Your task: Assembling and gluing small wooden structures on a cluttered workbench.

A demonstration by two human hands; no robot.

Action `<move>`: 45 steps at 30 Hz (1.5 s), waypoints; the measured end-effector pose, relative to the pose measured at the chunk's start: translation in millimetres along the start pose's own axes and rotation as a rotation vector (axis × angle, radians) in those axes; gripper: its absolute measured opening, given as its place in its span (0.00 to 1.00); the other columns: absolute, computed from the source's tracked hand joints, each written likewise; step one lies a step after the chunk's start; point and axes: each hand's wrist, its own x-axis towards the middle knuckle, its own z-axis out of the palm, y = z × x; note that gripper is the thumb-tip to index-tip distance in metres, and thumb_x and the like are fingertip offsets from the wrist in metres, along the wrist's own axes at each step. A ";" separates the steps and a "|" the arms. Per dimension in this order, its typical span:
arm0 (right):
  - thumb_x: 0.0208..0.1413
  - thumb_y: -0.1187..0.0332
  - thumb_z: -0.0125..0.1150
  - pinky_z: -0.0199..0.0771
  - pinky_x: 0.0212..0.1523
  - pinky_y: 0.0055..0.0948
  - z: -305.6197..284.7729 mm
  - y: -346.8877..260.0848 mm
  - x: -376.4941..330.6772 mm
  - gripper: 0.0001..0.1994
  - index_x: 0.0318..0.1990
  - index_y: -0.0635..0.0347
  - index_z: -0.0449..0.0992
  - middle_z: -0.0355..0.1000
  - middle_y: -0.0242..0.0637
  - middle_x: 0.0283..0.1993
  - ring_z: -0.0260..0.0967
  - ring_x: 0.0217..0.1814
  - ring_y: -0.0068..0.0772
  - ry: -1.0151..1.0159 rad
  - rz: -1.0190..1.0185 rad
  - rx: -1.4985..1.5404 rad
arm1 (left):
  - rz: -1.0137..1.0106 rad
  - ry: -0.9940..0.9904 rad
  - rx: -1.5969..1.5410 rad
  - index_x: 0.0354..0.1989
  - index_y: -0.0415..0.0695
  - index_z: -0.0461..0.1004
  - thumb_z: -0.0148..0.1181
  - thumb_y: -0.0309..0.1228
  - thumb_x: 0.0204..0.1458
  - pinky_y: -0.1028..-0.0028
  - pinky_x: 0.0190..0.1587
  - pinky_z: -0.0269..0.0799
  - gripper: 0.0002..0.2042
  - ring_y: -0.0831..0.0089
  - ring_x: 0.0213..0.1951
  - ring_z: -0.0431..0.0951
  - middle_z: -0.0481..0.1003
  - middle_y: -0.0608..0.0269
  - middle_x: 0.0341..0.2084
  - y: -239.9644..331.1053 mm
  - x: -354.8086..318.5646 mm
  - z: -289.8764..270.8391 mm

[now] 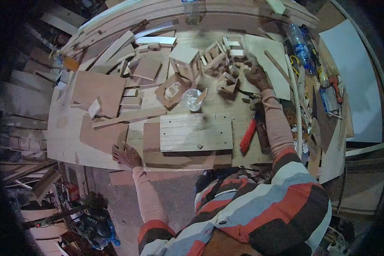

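My left hand (126, 155) rests at the table's near edge, fingers spread over the corner of a brown board (102, 134), holding nothing. Out to the right, my right hand (257, 76) reaches over the table with its fingers apart and somewhat blurred; nothing shows in them. Just left of it stands a small wooden box (227, 85) with little wood pieces in it. Between my hands a pale rectangular board (196, 130) with several small dark marks lies on a brown panel (151, 143). A small wood chip (199, 146) sits on the pale board.
Red-handled pliers (248, 135) lie by my right forearm. Behind the pale board are a clear plastic cup (192, 100), an open wooden box (163, 94) and a pale-topped wooden block (184, 55). Long strips (136, 116) and offcuts lie left; a plastic bottle (300, 47) lies far right.
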 end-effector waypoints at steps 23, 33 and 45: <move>0.45 0.49 0.72 0.65 0.63 0.48 42.1 -25.2 -49.5 0.59 0.76 0.54 0.34 0.60 0.58 0.66 0.62 0.65 0.60 0.004 -0.215 -0.091 | -0.067 -0.007 -0.016 0.59 0.40 0.65 0.56 0.44 0.58 0.47 0.57 0.60 0.26 0.46 0.55 0.63 0.67 0.47 0.52 -1.4 -1.4 1.9; 0.48 0.52 0.69 0.64 0.63 0.46 -4.4 -48.7 -162.8 0.53 0.75 0.54 0.38 0.61 0.56 0.67 0.62 0.65 0.56 -0.164 -0.181 0.049 | -0.109 0.012 -0.062 0.59 0.43 0.65 0.58 0.43 0.55 0.46 0.56 0.59 0.26 0.47 0.57 0.63 0.66 0.49 0.54 -3.4 -1.3 5.6; 0.53 0.56 0.65 0.64 0.64 0.43 5.4 -55.7 -198.3 0.47 0.75 0.55 0.43 0.61 0.53 0.67 0.63 0.65 0.51 -0.310 -0.142 0.206 | 0.161 0.168 -0.378 0.59 0.31 0.61 0.60 0.34 0.50 0.52 0.60 0.58 0.29 0.42 0.55 0.64 0.67 0.36 0.50 16.3 -27.4 -32.6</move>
